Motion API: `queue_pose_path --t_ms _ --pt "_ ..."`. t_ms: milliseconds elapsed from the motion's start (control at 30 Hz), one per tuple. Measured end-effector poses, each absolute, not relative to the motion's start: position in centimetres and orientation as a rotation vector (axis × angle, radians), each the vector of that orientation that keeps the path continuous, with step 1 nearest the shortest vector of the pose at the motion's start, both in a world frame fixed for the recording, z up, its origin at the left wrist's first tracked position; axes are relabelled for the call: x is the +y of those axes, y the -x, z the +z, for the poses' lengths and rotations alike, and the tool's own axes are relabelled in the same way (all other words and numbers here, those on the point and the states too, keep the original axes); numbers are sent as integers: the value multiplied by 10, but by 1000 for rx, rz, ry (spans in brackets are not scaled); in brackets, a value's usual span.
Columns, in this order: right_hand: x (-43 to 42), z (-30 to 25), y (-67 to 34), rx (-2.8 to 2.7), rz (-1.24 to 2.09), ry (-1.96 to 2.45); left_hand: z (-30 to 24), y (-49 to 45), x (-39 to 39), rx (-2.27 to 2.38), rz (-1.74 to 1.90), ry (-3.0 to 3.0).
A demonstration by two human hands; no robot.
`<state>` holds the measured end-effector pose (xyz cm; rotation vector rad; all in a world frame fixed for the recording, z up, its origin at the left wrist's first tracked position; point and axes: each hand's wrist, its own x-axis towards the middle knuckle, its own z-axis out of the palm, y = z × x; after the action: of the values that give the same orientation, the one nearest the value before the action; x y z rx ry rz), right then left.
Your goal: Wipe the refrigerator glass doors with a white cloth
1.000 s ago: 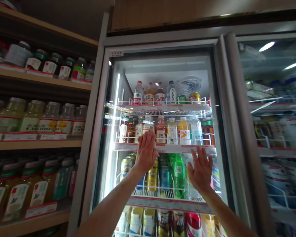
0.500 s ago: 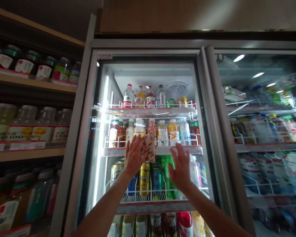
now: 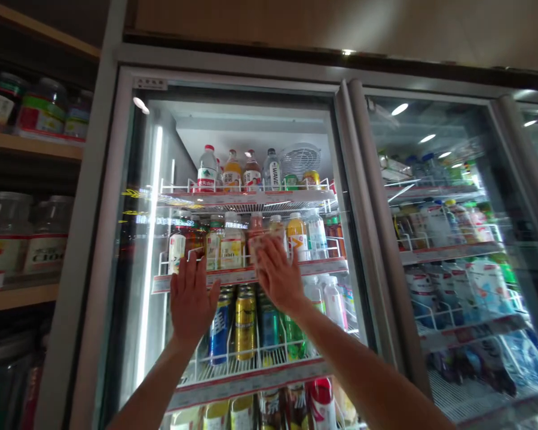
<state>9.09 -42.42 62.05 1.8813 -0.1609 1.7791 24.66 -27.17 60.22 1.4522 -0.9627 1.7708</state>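
Observation:
My right hand (image 3: 281, 276) lies over a pale, patterned cleaning cloth (image 3: 256, 243), pressing it to the glass door (image 3: 134, 155) of a drinks fridge. Part of the cloth is hidden beneath the fingers and blurred. My left hand (image 3: 192, 301) is raised to the left of it at the same door, palm forward, fingers stretched out and nothing in it. Whether its palm touches the glass I cannot tell. Behind the pane, near the cloth, stand an orange drink bottle (image 3: 297, 233) and a gold can (image 3: 245, 325).
Wire shelves (image 3: 251, 276) inside the fridge carry several bottles and cans. A metal door frame (image 3: 363, 197) separates this door from another glass door (image 3: 434, 173) on the right. Open wooden shelving (image 3: 27, 143) with jars and bottles stands on the left.
The cloth was under my left hand and is now under my right, which has moved left and up. My left hand has shifted left, off the cloth. The view has swung right.

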Motion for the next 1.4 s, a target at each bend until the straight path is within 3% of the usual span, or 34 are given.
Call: queue_pose_path --t_ms 167,267,467,633,733,933,1167,1400 --pt "-504 601 -23 -639 2098 -1632 602 -244 -275 -953 1799 -1468" --pt "-488 589 -34 -609 2212 -1647 604 -246 -274 -957 1796 -1465" --pt "-430 562 -75 -97 1880 -1931 596 -248 -268 -1034 1789 -1437" --pt "-488 543 -26 -527 2092 -1711 562 -249 -267 -1035 1788 -1479" --pt "-479 528 -34 -603 2154 -1718 552 -249 -268 -1025 1788 -1493" --pt "-416 499 -73 -125 1747 -2097 554 -250 -265 -1046 1767 -1496" --pt "-465 505 -40 -620 2090 -1811 553 -249 -267 -1037 1762 -1498" --pt "-397 501 -78 -117 1623 -2194 553 -248 -264 -1062 1758 -1503"
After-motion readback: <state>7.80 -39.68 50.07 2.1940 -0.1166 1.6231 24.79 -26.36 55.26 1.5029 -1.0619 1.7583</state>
